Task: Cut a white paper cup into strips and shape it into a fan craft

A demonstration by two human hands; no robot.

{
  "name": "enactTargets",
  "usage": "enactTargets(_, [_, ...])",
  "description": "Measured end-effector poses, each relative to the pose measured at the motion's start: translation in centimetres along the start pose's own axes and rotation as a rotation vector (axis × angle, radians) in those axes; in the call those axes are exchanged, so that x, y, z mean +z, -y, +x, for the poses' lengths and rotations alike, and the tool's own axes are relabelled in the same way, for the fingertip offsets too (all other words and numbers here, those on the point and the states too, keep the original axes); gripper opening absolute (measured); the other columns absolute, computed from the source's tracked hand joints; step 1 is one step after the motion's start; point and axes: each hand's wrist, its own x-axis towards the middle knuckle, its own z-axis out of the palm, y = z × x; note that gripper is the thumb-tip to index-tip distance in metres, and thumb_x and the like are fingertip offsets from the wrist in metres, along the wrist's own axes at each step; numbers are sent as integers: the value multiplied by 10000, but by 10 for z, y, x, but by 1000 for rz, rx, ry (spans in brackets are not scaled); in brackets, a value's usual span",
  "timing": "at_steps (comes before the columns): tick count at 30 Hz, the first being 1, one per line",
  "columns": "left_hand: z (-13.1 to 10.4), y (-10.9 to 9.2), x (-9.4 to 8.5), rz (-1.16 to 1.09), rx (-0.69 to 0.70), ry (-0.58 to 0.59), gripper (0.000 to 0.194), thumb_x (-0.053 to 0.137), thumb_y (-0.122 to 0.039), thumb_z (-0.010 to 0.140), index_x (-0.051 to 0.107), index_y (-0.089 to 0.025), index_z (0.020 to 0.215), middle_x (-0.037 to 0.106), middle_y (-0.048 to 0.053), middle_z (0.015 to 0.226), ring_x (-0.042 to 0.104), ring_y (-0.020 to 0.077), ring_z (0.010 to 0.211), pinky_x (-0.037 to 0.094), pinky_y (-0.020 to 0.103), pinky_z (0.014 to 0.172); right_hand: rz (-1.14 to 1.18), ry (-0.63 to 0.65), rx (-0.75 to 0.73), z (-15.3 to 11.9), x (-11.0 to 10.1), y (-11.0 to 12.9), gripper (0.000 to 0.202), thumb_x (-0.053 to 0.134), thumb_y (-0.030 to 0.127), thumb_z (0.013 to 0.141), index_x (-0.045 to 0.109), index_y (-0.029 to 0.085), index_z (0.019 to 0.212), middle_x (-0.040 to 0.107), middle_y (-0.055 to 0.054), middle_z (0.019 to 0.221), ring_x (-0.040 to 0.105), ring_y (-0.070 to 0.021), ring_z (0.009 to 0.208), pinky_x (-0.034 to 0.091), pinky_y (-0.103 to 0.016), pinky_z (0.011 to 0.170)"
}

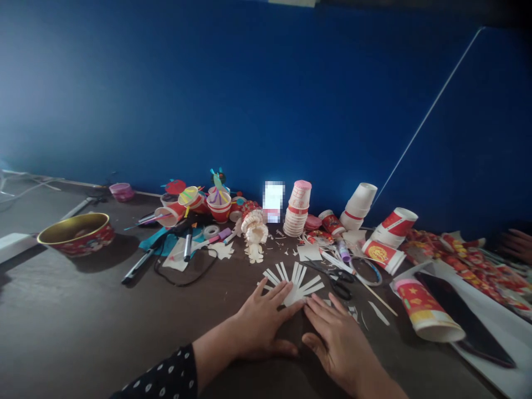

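Observation:
A white paper piece cut into strips (296, 285) lies flat on the dark table, its strips fanned out away from me. My left hand (266, 321) rests over its near left side with the fingers spread and pressing down. My right hand (341, 341) lies at its near right edge, fingers stretched out. Both hands are open, and the fingers cover part of the paper. Just beyond my right hand are black-handled scissors (341, 285). Small white paper scraps (378, 313) lie to the right of that hand.
Stacked paper cups (296, 213) stand at the back, near a lit phone (273, 202). A gold-rimmed red bowl (77, 246) sits at left, markers (188, 245) and a utility knife (137, 266) nearer. A tipped cup (430, 310) lies at right; another person's hand (517, 246) shows beyond.

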Motion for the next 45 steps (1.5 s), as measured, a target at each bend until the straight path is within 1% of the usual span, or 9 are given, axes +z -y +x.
enactTargets(9, [4, 0, 4, 106, 18, -11, 806, 344, -704, 757, 224, -227, 1395, 227, 205, 1439, 217, 350, 1314, 148, 632, 992, -118, 43, 34, 3, 5, 10, 539, 424, 457, 873, 559, 38, 1185, 537, -196, 1224, 496, -337, 1144, 422, -504, 944])
enactTargets(16, [3, -1, 3, 61, 17, -39, 815, 279, -741, 742, 272, -232, 1379, 248, 204, 1431, 228, 344, 1312, 176, 629, 989, -47, -42, 97, 4, 6, 7, 375, 398, 344, 908, 597, 129, 1143, 591, -130, 1192, 525, -283, 1128, 416, -482, 949])
enactTargets(20, [4, 2, 0, 26, -11, -112, 757, 299, -686, 789, 286, -206, 1375, 275, 190, 1424, 261, 317, 1305, 212, 576, 1011, -13, -84, 105, 3, 7, 5, 368, 390, 332, 910, 602, 123, 1127, 606, -132, 1175, 542, -265, 1109, 425, -452, 950])
enactTargets(23, [6, 6, -5, 35, -64, -163, 632, 298, -590, 856, 398, -164, 1311, 363, 153, 1391, 256, 298, 1311, 199, 556, 1028, -18, -82, 108, 3, 7, 3, 359, 395, 318, 907, 611, 115, 1111, 606, -136, 1173, 549, -264, 1098, 441, -446, 939])
enactTargets(26, [4, 11, -10, 46, -1, -104, 563, 311, -540, 879, 449, -159, 1272, 429, 121, 1354, 273, 279, 1306, 148, 549, 1047, -43, -56, 74, 3, 7, 1, 413, 385, 348, 911, 579, 79, 1157, 575, -160, 1207, 512, -285, 1141, 436, -471, 942])
enactTargets(30, [-2, 17, -11, 39, 68, -25, 719, 318, -643, 817, 354, -148, 1337, 359, 141, 1394, 271, 279, 1306, 115, 536, 1056, -62, 6, 1, 3, 9, -1, 503, 393, 432, 898, 532, 68, 1216, 519, -169, 1265, 453, -305, 1194, 425, -487, 955])
enactTargets(34, [0, 20, -8, 38, 60, -27, 558, 316, -539, 879, 398, -193, 1310, 400, 98, 1378, 294, 276, 1296, 142, 546, 1044, -74, 41, 9, 2, 9, 0, 525, 369, 450, 904, 523, 65, 1225, 502, -169, 1278, 454, -299, 1193, 437, -471, 952])
enactTargets(40, [12, 25, 4, 130, 79, -203, 265, 437, -394, 885, 602, -278, 1057, 576, 45, 1210, 429, 285, 1197, 199, 566, 1005, -108, 1, 1, 3, 11, 1, 476, 424, 411, 890, 549, 66, 1194, 546, -164, 1237, 503, -299, 1149, 464, -464, 922])
enactTargets(45, [20, 22, 9, 266, 170, -388, 167, 483, -290, 871, 616, -220, 799, 651, 17, 967, 526, 225, 1033, 271, 492, 976, -178, -138, -17, 3, 21, -3, 336, 521, 293, 843, 595, 118, 1120, 622, -121, 1154, 584, -266, 1046, 488, -414, 883])
